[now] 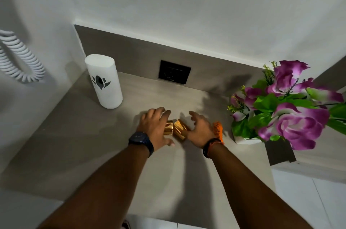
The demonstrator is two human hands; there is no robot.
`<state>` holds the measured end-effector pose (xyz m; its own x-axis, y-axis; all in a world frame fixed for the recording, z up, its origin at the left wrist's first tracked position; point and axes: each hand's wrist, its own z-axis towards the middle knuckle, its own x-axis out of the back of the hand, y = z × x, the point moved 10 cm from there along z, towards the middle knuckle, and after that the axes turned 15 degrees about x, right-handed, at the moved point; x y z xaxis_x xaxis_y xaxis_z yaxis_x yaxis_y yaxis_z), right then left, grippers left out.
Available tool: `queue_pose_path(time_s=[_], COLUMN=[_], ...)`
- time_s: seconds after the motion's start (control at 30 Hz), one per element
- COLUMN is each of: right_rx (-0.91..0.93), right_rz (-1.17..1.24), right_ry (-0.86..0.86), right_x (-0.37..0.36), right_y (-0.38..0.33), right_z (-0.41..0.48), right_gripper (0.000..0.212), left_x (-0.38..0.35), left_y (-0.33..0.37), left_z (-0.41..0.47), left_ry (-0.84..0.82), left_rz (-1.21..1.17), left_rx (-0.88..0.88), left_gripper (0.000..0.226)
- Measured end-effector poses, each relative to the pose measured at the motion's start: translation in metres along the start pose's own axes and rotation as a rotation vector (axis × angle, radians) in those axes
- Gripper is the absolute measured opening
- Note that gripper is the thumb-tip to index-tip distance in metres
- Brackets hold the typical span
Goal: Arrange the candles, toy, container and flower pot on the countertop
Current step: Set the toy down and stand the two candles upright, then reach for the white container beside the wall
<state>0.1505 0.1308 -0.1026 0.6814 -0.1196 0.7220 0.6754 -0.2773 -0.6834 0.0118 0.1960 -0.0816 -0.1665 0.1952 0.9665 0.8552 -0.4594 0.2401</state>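
White container (104, 81) at ten o'clock, clear. My left hand (155, 128) cups one gold candle (168, 128); right hand (199, 128) splayed beside the other (180, 130), orange toy (218, 130) behind. Candles touching, may knock over. Flower pot (243, 139) at three o'clock.

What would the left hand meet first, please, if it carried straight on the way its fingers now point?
Probably nothing on the countertop: the left hand points up and slightly right, where bare surface runs to the back wall near the black socket. Depth is hard to judge.
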Motion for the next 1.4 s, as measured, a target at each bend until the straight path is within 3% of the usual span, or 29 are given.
queue_pose_path(time_s=[0.1,0.2,0.3,0.47,0.6,0.9,1.03,1.1,1.2,1.3,1.4], right_rx=[0.042,0.050,0.067,-0.019,-0.013,0.035,0.012,0.026,0.286,0.549,0.637], right_rz=[-0.159,-0.204,-0.151,0.194,0.247,0.281,0.280,0.157,-0.126,-0.236,-0.241], right_ry=[-0.108,-0.043,0.071,0.390,0.477,0.530,0.502,0.601,0.749,0.635,0.300], right_x=[-0.021,-0.023,-0.018,-0.004,-0.008,-0.006,-0.010,-0.001,0.004,-0.031,-0.085], right_y=[0.000,0.001,0.001,0.015,0.022,0.027,0.031,0.020,-0.033,-0.079,-0.100], right_z=[0.008,0.015,0.020,0.023,0.028,0.048,0.048,0.032,0.006,-0.002,0.009], right_gripper=[0.076,0.056,0.052,0.046,0.053,0.058,0.079,0.081,0.066,0.050,0.050], left_x=[-0.005,-0.009,-0.009,0.007,-0.001,-0.009,-0.015,-0.018,-0.016,0.004,0.023], left_y=[-0.005,0.001,-0.004,-0.040,-0.063,-0.062,-0.070,-0.086,-0.122,-0.160,-0.187], left_z=[0.016,0.022,0.031,0.049,0.058,0.077,0.074,0.066,0.051,0.029,0.007], left_ry=[-0.050,-0.055,-0.066,0.071,0.082,0.099,0.056,0.070,0.169,0.438,0.679], left_rz=[0.113,0.122,0.067,-0.357,-0.680,-0.755,-0.759,-0.806,-0.882,-0.872,-0.855], left_rx=[-0.045,-0.113,-0.079,0.163,0.305,0.298,0.323,0.411,0.589,0.744,0.854], left_gripper=[0.080,0.045,0.039,0.040,0.048,0.051,0.087,0.096,0.082,0.067,0.072])
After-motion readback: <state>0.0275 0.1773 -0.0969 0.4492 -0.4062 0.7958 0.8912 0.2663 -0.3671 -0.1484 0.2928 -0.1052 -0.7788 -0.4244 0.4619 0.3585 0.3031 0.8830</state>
